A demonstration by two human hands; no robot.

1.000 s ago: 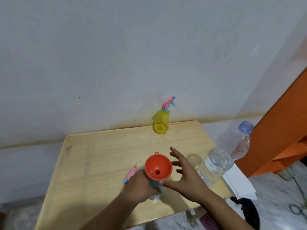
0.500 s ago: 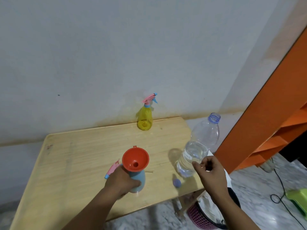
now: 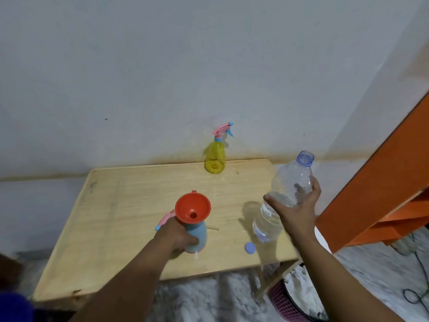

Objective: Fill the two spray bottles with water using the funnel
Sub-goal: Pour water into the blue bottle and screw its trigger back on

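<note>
At centre frame my left hand (image 3: 177, 237) is gripping the blue spray bottle (image 3: 197, 235), funnel (image 3: 192, 206) seated in it; my right hand (image 3: 296, 211) is clamping the uncapped water bottle (image 3: 283, 201). The yellow spray bottle (image 3: 215, 160) is waiting at the table (image 3: 116, 205) top edge. I'm risking a spill: tipping too fast could flood or tilt the funnel.

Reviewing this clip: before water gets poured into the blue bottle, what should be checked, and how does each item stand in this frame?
1. Funnel seated in the blue spray bottle: ok, it sits upright in the neck.
2. Blue spray bottle steadied: ok, left hand grips it.
3. Water bottle uncapped: ok, mouth open, cap lies on the table.
4. Water bottle held: ok, right hand wraps it.
5. Mouth over funnel: not ok, it is off to the side.
6. Yellow spray bottle ready: not ok, sprayer head on.
</note>
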